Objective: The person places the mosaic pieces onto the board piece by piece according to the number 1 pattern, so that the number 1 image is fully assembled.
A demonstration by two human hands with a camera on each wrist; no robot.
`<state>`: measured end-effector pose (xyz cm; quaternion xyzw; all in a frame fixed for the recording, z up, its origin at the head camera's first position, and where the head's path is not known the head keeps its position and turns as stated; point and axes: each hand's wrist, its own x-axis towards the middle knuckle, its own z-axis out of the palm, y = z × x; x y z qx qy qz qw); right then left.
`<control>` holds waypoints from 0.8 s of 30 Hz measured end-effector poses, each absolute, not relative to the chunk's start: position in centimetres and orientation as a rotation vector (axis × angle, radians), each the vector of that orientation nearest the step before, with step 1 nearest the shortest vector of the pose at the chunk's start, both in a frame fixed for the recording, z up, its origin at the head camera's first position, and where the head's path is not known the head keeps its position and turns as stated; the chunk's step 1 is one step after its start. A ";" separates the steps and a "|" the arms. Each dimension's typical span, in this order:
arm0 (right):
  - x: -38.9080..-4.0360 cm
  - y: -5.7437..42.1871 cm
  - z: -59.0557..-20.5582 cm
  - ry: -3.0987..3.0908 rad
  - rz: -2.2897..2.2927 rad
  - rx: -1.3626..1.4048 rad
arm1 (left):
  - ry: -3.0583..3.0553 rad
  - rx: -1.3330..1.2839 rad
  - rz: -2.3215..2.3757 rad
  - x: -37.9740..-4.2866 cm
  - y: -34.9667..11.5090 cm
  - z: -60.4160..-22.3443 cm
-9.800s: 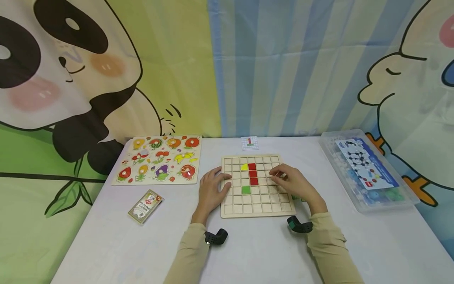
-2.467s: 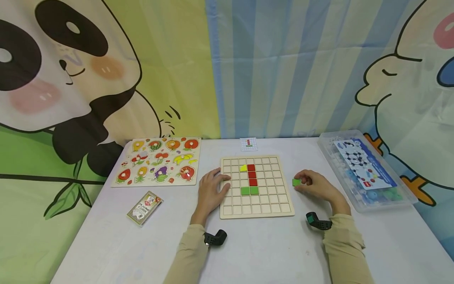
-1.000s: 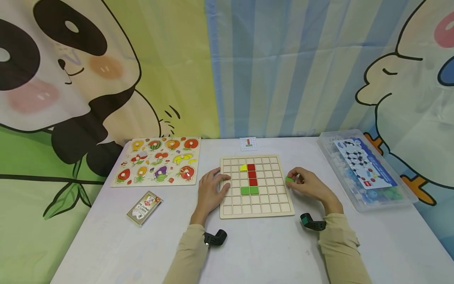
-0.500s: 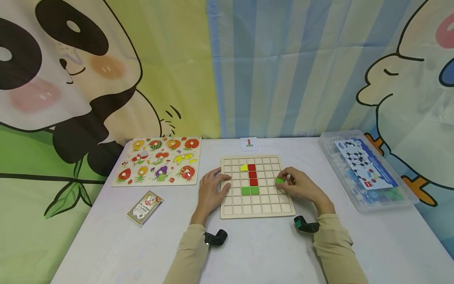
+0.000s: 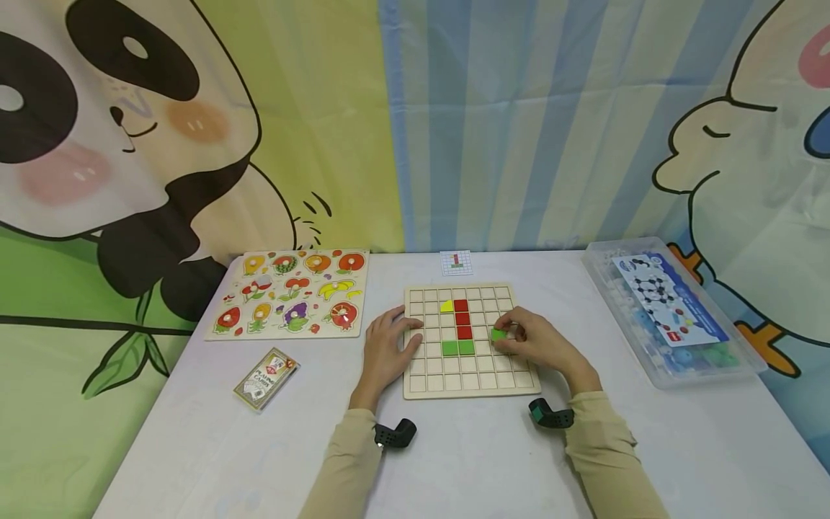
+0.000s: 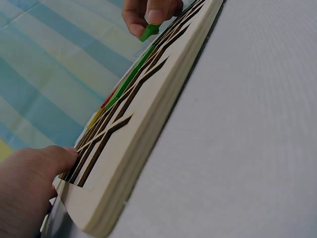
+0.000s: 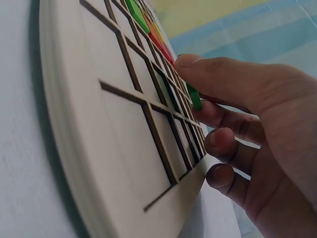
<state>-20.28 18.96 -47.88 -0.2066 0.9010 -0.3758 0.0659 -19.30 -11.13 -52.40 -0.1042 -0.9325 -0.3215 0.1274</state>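
A wooden grid board (image 5: 480, 382) lies on the table. Set in its squares are a yellow piece (image 5: 447, 306) with a slanted side, a column of red tiles (image 5: 462, 318) and two green tiles (image 5: 457, 347) side by side. My right hand (image 5: 545, 346) pinches another green tile (image 5: 498, 334) between thumb and finger over the board's right half; the right wrist view shows the tile (image 7: 194, 97) partly hidden behind the thumb. My left hand (image 5: 387, 349) rests on the board's left edge, its thumb and a finger touching the rim; its other fingers are partly hidden in the left wrist view.
Behind the board lies a small pattern card (image 5: 457, 262). A fruit puzzle board (image 5: 308, 313) and a playing card box (image 5: 266, 378) are at left. At right sits a clear plastic case (image 5: 674, 317) with a printed label. A printed curtain (image 5: 467, 144) hangs behind the table.
A second green tile has been set beside the first since the oldest frame. In the last second my right hand has carried another green tile leftward over the board. My left hand stays put.
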 end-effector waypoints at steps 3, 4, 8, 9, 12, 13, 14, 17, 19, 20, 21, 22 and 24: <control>-20.2 18.7 -47.8 2.713 -1.134 -0.640 | -2.713 -0.302 -0.931 -19.3 -11.1 -52.4; -20.2 18.6 -47.8 2.708 -1.132 -0.647 | -2.715 -0.302 -0.928 -19.3 -11.1 -52.4; -20.1 18.1 -47.7 2.690 -1.113 -0.667 | -2.717 -0.304 -0.924 -19.3 -11.1 -52.4; -20.1 18.0 -47.6 2.685 -1.109 -0.671 | -2.719 -0.303 -0.923 -19.3 -11.1 -52.4; -20.0 17.7 -47.6 2.679 -1.096 -0.677 | -2.726 -0.299 -0.923 -19.3 -11.1 -52.4; -20.0 17.6 -47.6 2.680 -1.092 -0.685 | -2.730 -0.296 -0.924 -19.3 -11.1 -52.4; -20.0 17.5 -47.6 2.682 -1.087 -0.692 | -2.729 -0.295 -0.924 -19.3 -11.1 -52.4; -20.0 17.2 -47.8 2.689 -1.068 -0.723 | -2.721 -0.299 -0.923 -19.3 -11.1 -52.4; -20.0 17.0 -47.9 2.693 -1.054 -0.751 | -2.716 -0.302 -0.925 -19.4 -11.1 -52.4; -20.1 17.0 -48.0 2.696 -1.048 -0.754 | -2.715 -0.302 -0.927 -19.3 -11.1 -52.4; -20.1 16.9 -48.1 2.698 -1.043 -0.763 | -2.715 -0.303 -0.930 -19.3 -11.1 -52.4; -20.1 16.9 -48.1 2.701 -1.038 -0.768 | -2.716 -0.304 -0.932 -19.3 -11.1 -52.4; -20.1 16.8 -48.1 2.704 -1.034 -0.776 | -2.719 -0.303 -0.937 -19.3 -11.2 -52.3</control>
